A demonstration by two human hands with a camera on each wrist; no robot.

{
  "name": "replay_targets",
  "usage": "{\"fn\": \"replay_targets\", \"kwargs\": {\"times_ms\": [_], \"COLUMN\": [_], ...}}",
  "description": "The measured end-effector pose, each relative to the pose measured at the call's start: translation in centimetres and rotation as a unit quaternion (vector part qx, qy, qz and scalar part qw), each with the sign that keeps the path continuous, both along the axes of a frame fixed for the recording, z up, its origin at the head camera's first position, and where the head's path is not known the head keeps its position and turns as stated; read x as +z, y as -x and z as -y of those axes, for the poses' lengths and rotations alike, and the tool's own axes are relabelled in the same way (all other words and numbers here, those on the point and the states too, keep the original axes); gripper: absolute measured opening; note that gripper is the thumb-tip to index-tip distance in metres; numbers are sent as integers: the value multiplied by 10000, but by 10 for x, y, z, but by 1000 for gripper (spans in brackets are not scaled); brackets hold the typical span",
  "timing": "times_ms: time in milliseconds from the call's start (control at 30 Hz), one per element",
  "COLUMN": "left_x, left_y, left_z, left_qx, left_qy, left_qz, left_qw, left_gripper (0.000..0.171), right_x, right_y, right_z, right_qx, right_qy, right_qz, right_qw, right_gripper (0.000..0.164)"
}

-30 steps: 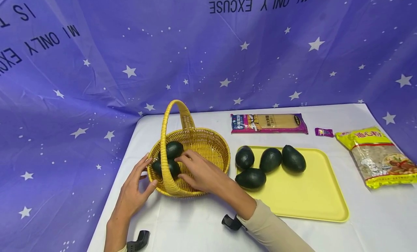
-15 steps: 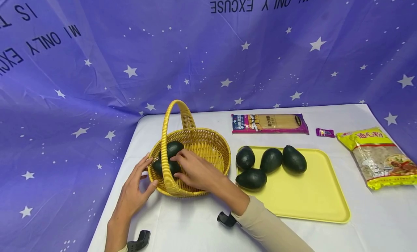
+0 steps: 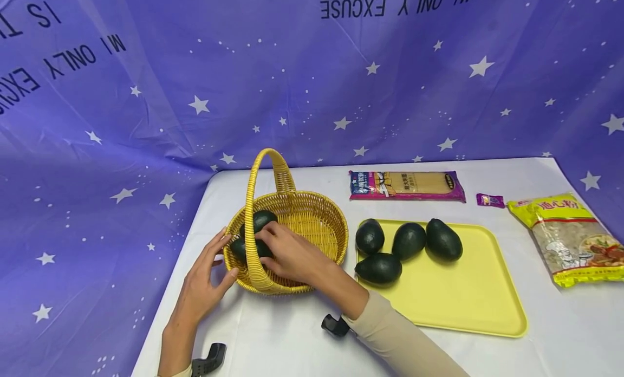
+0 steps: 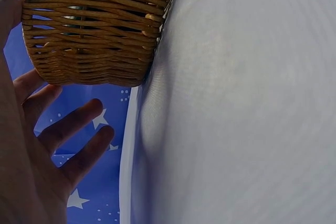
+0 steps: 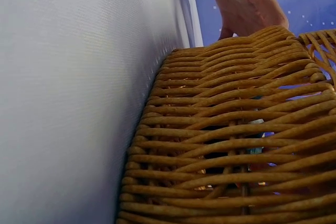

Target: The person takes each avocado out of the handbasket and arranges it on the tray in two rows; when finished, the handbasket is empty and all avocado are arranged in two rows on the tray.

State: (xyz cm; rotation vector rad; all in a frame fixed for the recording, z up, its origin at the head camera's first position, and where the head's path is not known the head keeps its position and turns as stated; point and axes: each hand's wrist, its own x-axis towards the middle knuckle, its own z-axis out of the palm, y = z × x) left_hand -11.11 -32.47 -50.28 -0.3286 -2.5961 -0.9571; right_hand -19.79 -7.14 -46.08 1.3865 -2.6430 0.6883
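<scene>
A yellow wicker basket [image 3: 336, 214] with a tall arched handle holds two dark green avocados at its left side. My right hand [image 3: 297, 258] reaches over the near rim and grips the nearer avocado [image 3: 239, 251], its fingertips partly hidden behind the handle. Behind that one lies the other avocado [image 3: 264, 219]. My left hand [image 3: 197, 290] rests against the basket's left rim, thumb and fingers spread. In the left wrist view the left hand's fingers [image 4: 79, 124] are fairly straight beside the woven wall. Only weave and part of the left hand [image 5: 249, 3] show in the right wrist view.
Right of the basket, a yellow tray [image 3: 468, 296] bears several avocados. A pasta packet [image 3: 407, 186] and a small purple packet [image 3: 489, 200] lie behind it. A yellow-ended food bag [image 3: 567, 239] is at the far right. A starred purple cloth [image 3: 302, 84] hangs behind the table.
My right hand has shifted slightly left, closing in on the nearer avocado. The left hand has stayed at the rim. The head view has drifted a little.
</scene>
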Motion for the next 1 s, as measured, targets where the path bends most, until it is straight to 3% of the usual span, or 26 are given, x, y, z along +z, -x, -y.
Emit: {"fn": "replay_targets", "kwargs": {"times_ms": [333, 700, 1000], "left_x": [1, -2, -4], "left_y": [-1, 0, -1], "left_z": [3, 2, 1], "left_qx": [-17, -11, -33], "left_qy": [-26, 26, -37], "left_qz": [62, 55, 5], "left_qw": [10000, 10000, 10000], "left_gripper": [76, 76, 76], "right_x": [0, -1, -2], "right_y": [4, 3, 0], "right_z": [13, 16, 19], "right_qx": [42, 82, 50], "right_qy": [-361, -409, -417], "right_qz": [-132, -121, 324], "right_qw": [9993, 9991, 9986], "right_gripper": [48, 52, 55]}}
